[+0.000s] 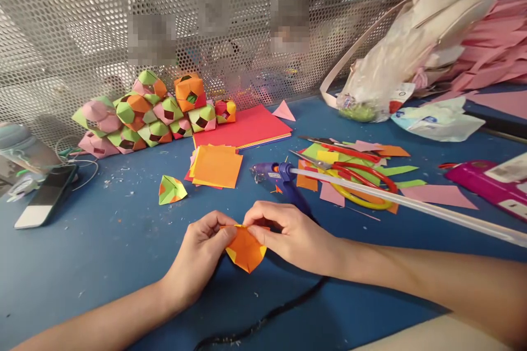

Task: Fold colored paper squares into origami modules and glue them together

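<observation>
Between my two hands is an orange and yellow folded paper piece (247,249), its lower point facing me. My left hand (201,252) pinches its upper left edge between thumb and fingers. My right hand (292,236) is closed on its upper right edge, and the fingertips of both hands nearly meet at the top. Beyond them lies a stack of square orange paper (217,166). A small green and orange folded piece (172,190) sits to its left. Just past my right hand is a blue glue gun (284,175) with a long clear glue stick (403,200) in it.
Folded paper balls (140,112) are piled at the back left beside red sheets (247,126). Scissors (354,164) lie on paper scraps at right. A phone (47,197), a purple tool (486,186) and a backpack (444,11) stand around the edges. A black cord (267,318) runs in front.
</observation>
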Tool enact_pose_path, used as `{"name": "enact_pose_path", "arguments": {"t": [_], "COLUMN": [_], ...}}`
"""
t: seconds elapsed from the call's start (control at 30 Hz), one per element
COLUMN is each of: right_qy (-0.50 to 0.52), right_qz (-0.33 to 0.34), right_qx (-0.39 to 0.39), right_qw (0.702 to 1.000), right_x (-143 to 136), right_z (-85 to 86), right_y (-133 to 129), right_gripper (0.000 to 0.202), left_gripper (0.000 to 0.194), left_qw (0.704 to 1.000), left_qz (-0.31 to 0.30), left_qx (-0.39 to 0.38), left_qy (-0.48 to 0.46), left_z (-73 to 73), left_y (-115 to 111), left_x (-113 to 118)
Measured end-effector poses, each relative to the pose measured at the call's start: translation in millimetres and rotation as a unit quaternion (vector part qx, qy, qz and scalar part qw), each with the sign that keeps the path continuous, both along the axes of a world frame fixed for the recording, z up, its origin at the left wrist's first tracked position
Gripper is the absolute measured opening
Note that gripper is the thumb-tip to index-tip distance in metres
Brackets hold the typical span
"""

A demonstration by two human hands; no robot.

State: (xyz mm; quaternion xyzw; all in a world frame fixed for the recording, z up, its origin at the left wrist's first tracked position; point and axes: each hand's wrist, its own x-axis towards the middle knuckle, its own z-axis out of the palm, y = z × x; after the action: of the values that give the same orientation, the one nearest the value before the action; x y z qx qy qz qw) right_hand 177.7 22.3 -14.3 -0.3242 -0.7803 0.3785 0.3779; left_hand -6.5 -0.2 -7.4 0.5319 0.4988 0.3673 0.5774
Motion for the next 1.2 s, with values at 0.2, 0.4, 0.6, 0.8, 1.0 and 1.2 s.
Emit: {"name": "enact_pose_path", "arguments": {"t": [0.2,0.4,0.6,0.8,1.0,1.2], "right_qy": [0.007,-0.014,-0.033,-0.030,-0.013,-0.032], "right_qz": [0.044,-0.005,-0.026,-0.025,0.026,0.008], "right_qx": [0.123,-0.068,-0.113,-0.042,-0.059,0.167], "right_qw": [0.991,0.998,0.993,0.998,0.998,0.985], "right_x": [4,0,-3,-1,3,2], "right_z": [-3.4,2.2,-0.4,0.7,8.2,-4.9], "right_y": [3,-1,-1,-3,-2,-4], "right_gripper": [0.013,0.009,0.003,0.007,0.007,0.015], "left_gripper": [0.017,0.017,0.010,0.019,0.021,0.014], "left_qw": [1.000,0.997,0.997,0.988,0.975,0.971], "left_qz": [-0.011,-0.030,-0.044,-0.061,-0.059,-0.072], "left_qx": [0.006,0.030,0.025,0.079,0.134,0.135], "left_qy": [0.017,0.070,0.061,0.120,0.169,0.181], "left_z": [1.4,4.5,4.8,1.6,4.3,3.1], "left_y": [0,-1,0,-3,-5,-5], "left_x": [0,1,3,1,-3,-1]}}
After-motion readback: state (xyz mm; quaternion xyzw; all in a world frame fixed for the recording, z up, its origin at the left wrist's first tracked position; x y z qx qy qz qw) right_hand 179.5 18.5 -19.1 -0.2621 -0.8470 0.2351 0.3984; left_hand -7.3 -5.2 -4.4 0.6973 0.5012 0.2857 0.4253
